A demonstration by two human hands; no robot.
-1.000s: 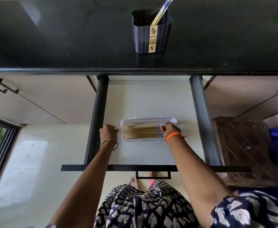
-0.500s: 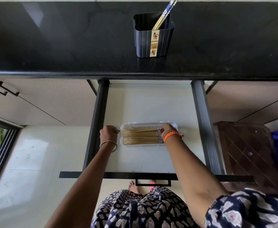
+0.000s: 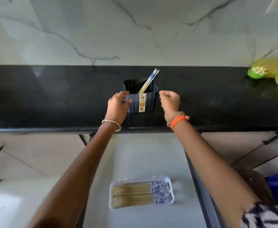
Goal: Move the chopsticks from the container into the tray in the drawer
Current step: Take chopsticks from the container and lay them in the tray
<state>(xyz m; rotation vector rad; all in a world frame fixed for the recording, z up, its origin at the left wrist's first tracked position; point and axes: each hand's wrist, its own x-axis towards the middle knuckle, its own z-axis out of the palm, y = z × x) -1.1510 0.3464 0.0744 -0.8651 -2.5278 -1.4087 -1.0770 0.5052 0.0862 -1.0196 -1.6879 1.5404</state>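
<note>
Sleeve [image 3: 266, 216], patterned dark and white, at bottom right corner, on the right arm. Both forearms reach up and away from the camera, over the open drawer [image 3: 135, 158].

Drawer floor is pale grey, dark rail on its right side. Clear tray [image 3: 170, 190] sits on the drawer floor, between the two arms. Row of chopsticks [image 3: 131, 195] lies flat inside it, wooden ends to the left, blue-and-white patterned ends to the right. Picture is blurred here, so no count possible.

Dark brown object and something blue at the right edge, beside the drawer; too blurred to identify.

Above the drawer: black bench [image 3: 52, 99]. Dark ribbed container [image 3: 140, 102] stands upright on it, with a pale label strip down its front. A few chopsticks stand in it, leaning right, patterned tips above the rim.

Left hand [image 3: 117, 106] is against the container's left side, fingers partly open and curved on the wall; looks like touching, but a firm grip can't be confirmed. Thin bangle on that wrist.

Right hand [image 3: 170, 101] is just beside the container's right side, fingers loosely curled, holding nothing, small gap to the wall. Orange band and bangles on that wrist.

Far right on the bench: green bowl [image 3: 255, 74] with a yellowish bag next to it. Behind everything, white marbled wall [image 3: 135, 30] with grey veins.
</note>
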